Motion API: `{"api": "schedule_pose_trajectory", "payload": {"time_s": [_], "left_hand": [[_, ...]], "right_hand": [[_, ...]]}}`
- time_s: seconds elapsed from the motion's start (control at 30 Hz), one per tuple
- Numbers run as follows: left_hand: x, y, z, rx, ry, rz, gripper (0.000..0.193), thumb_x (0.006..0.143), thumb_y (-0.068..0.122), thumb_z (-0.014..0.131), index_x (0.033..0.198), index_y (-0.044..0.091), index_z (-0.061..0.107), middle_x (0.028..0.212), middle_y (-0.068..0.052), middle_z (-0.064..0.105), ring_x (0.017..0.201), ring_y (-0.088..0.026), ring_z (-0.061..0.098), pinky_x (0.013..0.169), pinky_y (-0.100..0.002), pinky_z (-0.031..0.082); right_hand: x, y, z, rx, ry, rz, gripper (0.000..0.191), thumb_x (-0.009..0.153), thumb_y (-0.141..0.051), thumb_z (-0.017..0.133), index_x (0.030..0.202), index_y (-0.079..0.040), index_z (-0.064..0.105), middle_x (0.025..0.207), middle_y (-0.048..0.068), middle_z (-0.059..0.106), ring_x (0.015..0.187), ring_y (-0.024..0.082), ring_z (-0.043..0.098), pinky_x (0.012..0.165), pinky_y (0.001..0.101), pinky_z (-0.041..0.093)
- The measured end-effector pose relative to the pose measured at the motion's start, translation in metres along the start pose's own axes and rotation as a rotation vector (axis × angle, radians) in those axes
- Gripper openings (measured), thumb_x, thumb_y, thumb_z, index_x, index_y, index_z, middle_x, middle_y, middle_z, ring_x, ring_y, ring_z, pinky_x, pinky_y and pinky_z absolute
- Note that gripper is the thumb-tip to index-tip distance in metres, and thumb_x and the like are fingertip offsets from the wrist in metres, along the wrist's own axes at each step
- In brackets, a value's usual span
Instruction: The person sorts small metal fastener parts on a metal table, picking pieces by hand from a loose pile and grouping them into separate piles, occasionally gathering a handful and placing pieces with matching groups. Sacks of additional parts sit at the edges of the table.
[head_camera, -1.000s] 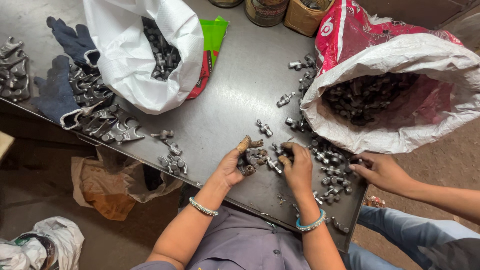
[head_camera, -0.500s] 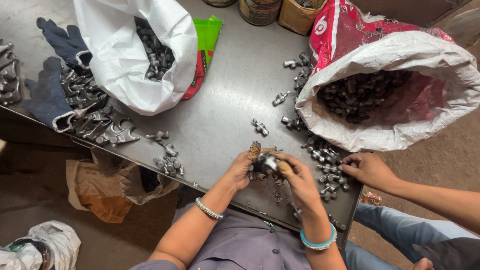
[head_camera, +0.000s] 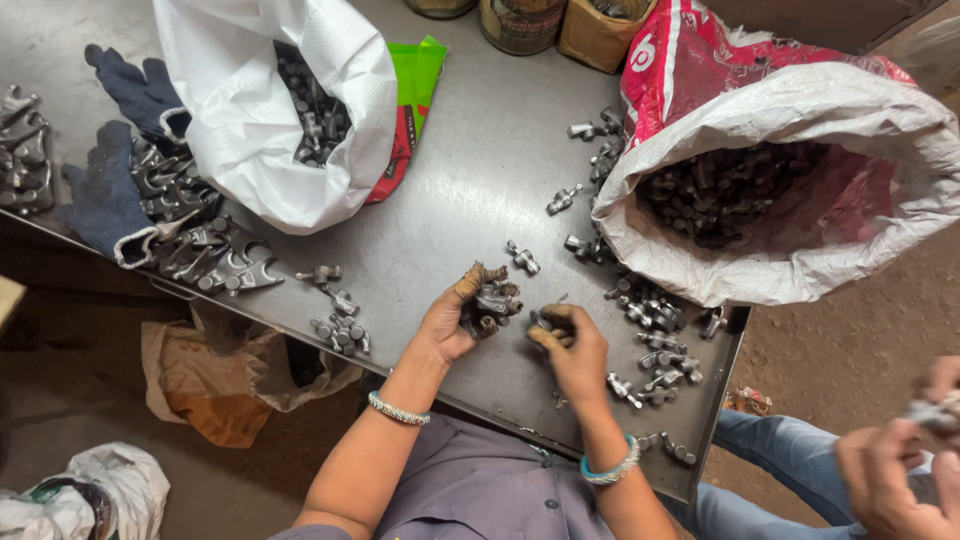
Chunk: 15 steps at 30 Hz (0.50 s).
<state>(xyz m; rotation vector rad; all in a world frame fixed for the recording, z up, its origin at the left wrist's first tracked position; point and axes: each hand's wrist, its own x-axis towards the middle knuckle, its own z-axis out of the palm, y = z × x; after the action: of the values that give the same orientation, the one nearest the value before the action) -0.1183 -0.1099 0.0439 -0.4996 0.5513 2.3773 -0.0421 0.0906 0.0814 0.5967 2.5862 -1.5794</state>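
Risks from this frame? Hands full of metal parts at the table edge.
1. The left hand cups several metal parts at once; one may slip out of the grip.
2. Loose parts lie close to the table's near edge and might get knocked to the floor.
3. The big sack sags open toward the edge; more parts may spill out.

Dull grey metal parts (head_camera: 492, 303) are showing dark against the steel-grey table (head_camera: 470, 190). White woven sack (head_camera: 250, 150) is lying over a green-and-red bag (head_camera: 420, 75); dark blue gloves (head_camera: 105, 195); red-and-white sack (head_camera: 800, 170).
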Motion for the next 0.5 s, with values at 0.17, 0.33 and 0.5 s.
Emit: {"api": "schedule_pose_trajectory", "payload": {"time_s": [0.17, 0.33, 0.5], "left_hand": [[0.000, -0.010, 0.013, 0.030, -0.014, -0.048, 0.047, 0.096, 0.033, 0.067, 0.129, -0.001, 0.064, 0.116, -0.021, 0.073, 0.099, -0.034, 0.075, 0.077, -0.040, 0.063], [0.007, -0.032, 0.043, 0.086, -0.047, -0.089, 0.043, 0.096, 0.031, 0.069, 0.125, -0.001, 0.065, 0.109, -0.018, 0.074, 0.091, -0.032, 0.076, 0.074, -0.037, 0.064], [0.049, -0.055, 0.104, 0.150, -0.221, -0.047, 0.034, 0.106, 0.030, 0.076, 0.113, -0.003, 0.070, 0.089, -0.006, 0.069, 0.063, -0.011, 0.060, 0.050, -0.023, 0.051]], "right_hand": [[0.016, 0.052, -0.039, 1.102, -0.176, 0.364, 0.035, 0.096, -0.013, 0.065, 0.125, 0.005, 0.065, 0.112, 0.015, 0.073, 0.095, 0.021, 0.069, 0.078, 0.0329, 0.057], [0.018, 0.071, -0.064, 1.228, -0.154, 0.404, 0.032, 0.099, -0.013, 0.061, 0.124, 0.008, 0.062, 0.111, 0.017, 0.073, 0.099, 0.025, 0.071, 0.082, 0.0369, 0.060], [0.038, 0.035, -0.129, 0.878, -0.074, 0.178, 0.034, 0.103, -0.014, 0.066, 0.128, 0.009, 0.067, 0.105, 0.015, 0.072, 0.087, 0.023, 0.067, 0.076, 0.0344, 0.057]]}}
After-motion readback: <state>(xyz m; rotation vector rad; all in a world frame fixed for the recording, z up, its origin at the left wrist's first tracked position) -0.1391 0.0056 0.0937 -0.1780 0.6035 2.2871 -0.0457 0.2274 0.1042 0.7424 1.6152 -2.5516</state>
